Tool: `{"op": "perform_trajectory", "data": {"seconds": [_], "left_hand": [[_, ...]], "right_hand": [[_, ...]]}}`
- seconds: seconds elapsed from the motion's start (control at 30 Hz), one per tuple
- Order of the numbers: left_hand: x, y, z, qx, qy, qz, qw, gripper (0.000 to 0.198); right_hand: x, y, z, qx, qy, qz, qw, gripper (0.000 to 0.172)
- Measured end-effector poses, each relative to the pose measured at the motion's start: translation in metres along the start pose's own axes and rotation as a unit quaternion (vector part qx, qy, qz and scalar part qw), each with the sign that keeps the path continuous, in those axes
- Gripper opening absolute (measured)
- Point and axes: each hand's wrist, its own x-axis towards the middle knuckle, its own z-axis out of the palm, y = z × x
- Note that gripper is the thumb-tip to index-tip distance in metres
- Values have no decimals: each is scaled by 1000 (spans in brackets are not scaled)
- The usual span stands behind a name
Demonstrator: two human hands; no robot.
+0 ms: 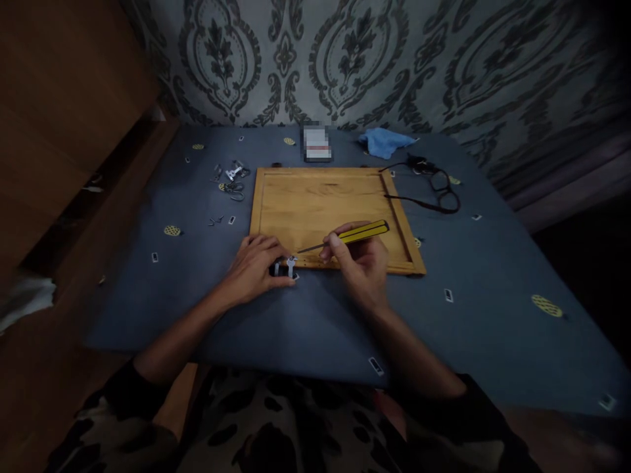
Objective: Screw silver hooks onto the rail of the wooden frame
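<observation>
A framed wooden panel (330, 207) lies flat on the blue patterned cloth, its long side towards me. At its near edge, left of the middle, sits a metal cabinet hinge (291, 264). My left hand (251, 268) is closed on the hinge, thumb below and fingers above, and partly hides it. In my right hand (365, 266) is a screwdriver (363, 231) with a yellow and black handle, tilted down to the left. Its tip is close beside the hinge; whether it touches a screw cannot be seen.
Loose metal hinges (235, 172) and small screws (215, 220) lie left of the panel. Eyeglasses (446, 194) rest at its right side, one temple over the frame. Behind stand a blurred box (317, 143) and a blue cloth (386, 142). A patterned wall (286, 59) borders the far side.
</observation>
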Motion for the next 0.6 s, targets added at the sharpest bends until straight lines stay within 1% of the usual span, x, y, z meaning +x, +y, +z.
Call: {"op": "perform_trajectory", "data": {"seconds": [0.23, 0.4, 0.6], "left_hand": [[1, 2, -1, 13, -4, -6, 1000, 45], [1, 3, -1, 16, -6, -12, 1000, 44], [1, 3, -1, 16, -9, -7, 1000, 42]], "right_hand": [[-2, -2, 1, 1, -12, -3, 1000, 40], [-3, -2, 2, -7, -23, 11, 1000, 42], [-3, -2, 3, -20, -25, 4, 999, 38]]}}
